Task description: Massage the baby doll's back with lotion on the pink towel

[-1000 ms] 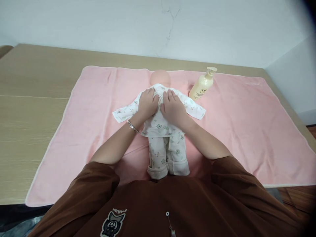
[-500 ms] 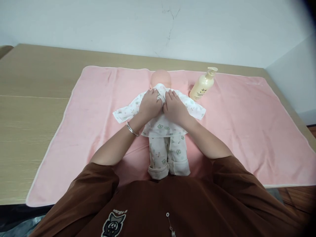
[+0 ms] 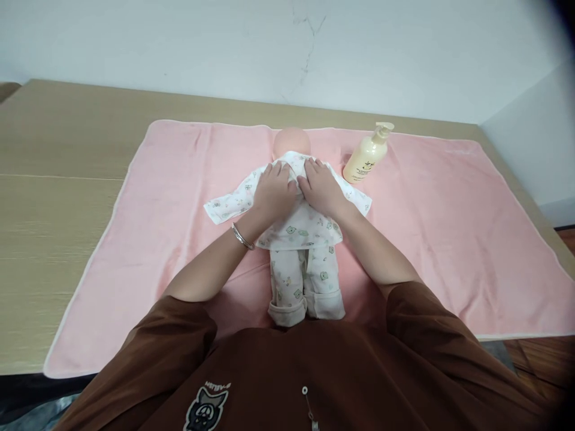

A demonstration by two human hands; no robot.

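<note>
A baby doll (image 3: 291,142) lies on its back, its bald head towards the wall. Its white printed shirt (image 3: 305,230) has both sleeves spread out to the sides, and below it are matching trousers (image 3: 290,276) with turned-up cuffs. My left hand (image 3: 275,190), with a silver bangle on the wrist, lies on the left side of the shirt's chest, fingers stretched towards the collar. My right hand (image 3: 321,188) rests on the other side of the chest with its fingers stretched out and slightly apart. The thumbs point at each other over the shirt front.
Beneath the doll a pink mat (image 3: 449,239) covers much of the wooden table (image 3: 58,227). A cream pump bottle (image 3: 366,158) stands on the mat, right of the doll's head. Behind the table rises a white wall (image 3: 202,54) with a crack.
My right hand has shifted slightly up and right, away from my left, and its fingers are more spread. The shirt's chest and collar lie flatter.
</note>
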